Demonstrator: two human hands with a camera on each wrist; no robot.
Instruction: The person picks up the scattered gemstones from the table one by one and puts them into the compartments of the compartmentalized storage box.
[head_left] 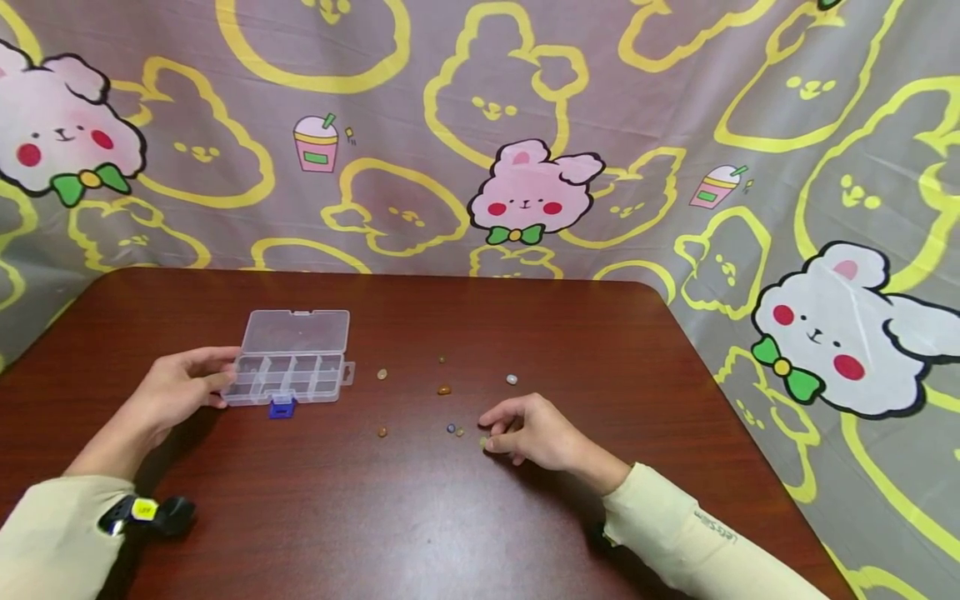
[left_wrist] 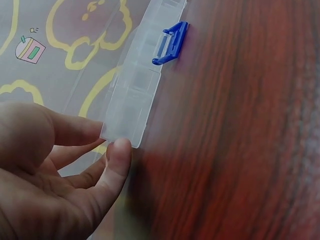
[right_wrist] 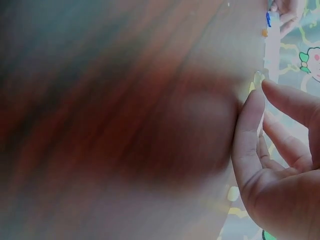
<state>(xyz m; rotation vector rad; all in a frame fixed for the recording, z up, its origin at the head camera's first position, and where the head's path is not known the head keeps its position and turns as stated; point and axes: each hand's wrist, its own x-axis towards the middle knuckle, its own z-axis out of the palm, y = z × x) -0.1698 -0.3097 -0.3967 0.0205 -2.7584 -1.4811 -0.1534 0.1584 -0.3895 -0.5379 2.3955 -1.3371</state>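
A clear plastic compartment box (head_left: 283, 377) with a blue latch (head_left: 282, 408) lies on the table with its lid raised. My left hand (head_left: 176, 387) grips its left end; in the left wrist view the thumb and fingers of the left hand (left_wrist: 60, 175) are at the corner of the box (left_wrist: 131, 95). On the right, my right hand (head_left: 543, 435) pinches a small pale green stone (head_left: 483, 442) between thumb and index finger, low at the table. The right wrist view shows that stone (right_wrist: 258, 79) at the fingertips of the right hand (right_wrist: 275, 185).
Several small stones lie between the hands: a white one (head_left: 512, 379), an orange one (head_left: 444, 389), a blue one (head_left: 451, 428), a beige one (head_left: 382, 374) and others. A patterned curtain (head_left: 390, 125) hangs behind the brown table (head_left: 300, 517) and along its right side.
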